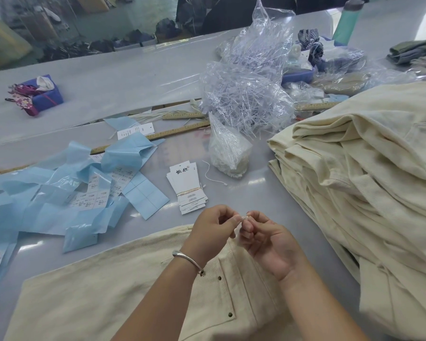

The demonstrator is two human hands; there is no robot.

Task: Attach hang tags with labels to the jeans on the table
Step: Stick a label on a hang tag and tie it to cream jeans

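A cream pair of jeans (123, 286) lies flat at the table's front edge, with a back pocket and rivets under my arms. Just above its waistband my left hand (212, 230) and my right hand (263, 237) meet fingertip to fingertip, both pinching a small white tag fastener (244, 218). A bundle of white hang tags (186, 187) bound with a band lies just beyond my hands. A loose white string loop (213, 174) lies beside it. Sheets of printed white labels (94, 195) sit among blue backing paper at the left.
A tall stack of folded cream jeans (354, 168) fills the right side. Clear plastic bags of white string fasteners (244, 99) stand in the middle. Wooden rulers (180, 131), blue backing scraps (47, 212), a purple box (47, 94) and a green bottle (346, 23) lie further off.
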